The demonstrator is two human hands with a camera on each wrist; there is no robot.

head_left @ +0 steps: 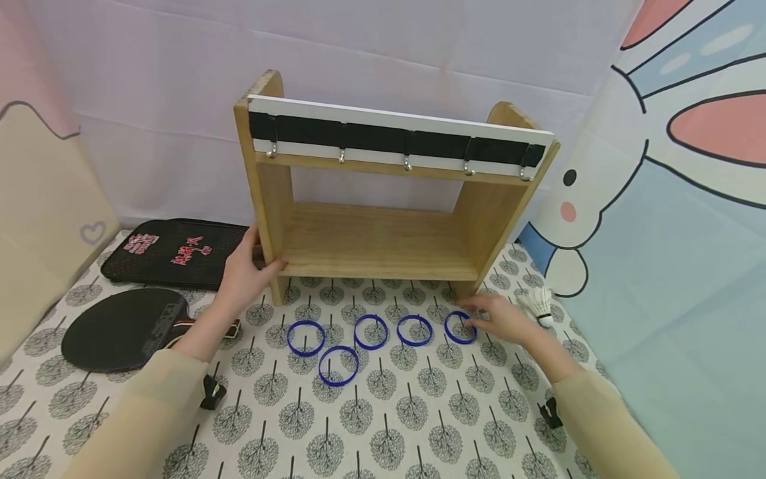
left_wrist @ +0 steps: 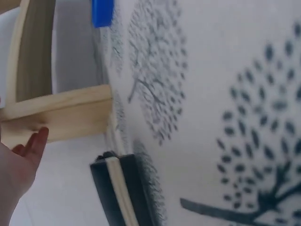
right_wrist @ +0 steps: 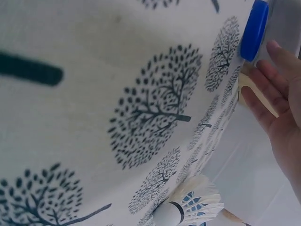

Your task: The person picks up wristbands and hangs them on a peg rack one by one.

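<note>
A wooden shelf (head_left: 371, 241) stands on the patterned cloth, with a white and black strip (head_left: 383, 142) of several metal hooks along its top front. My left hand (head_left: 245, 269) grips the shelf's left side panel, thumb across the front edge and fingers on the outer face. In the left wrist view, curled fingertips (left_wrist: 38, 141) meet the wood. My right hand (head_left: 499, 316) is low by the shelf's right foot, fingers loosely extended beside the rightmost blue ring (head_left: 447, 326). Several more blue rings, such as the leftmost ring (head_left: 289, 339), lie flat in front of the shelf.
At the left lie a black table tennis bat (head_left: 120, 332) and a black zipped case (head_left: 179, 249). A shuttlecock (head_left: 541, 305) rests beyond my right hand. Cartoon-printed fabric (head_left: 676, 279) hangs on the right, and a pale sheet (head_left: 383, 60) covers the back.
</note>
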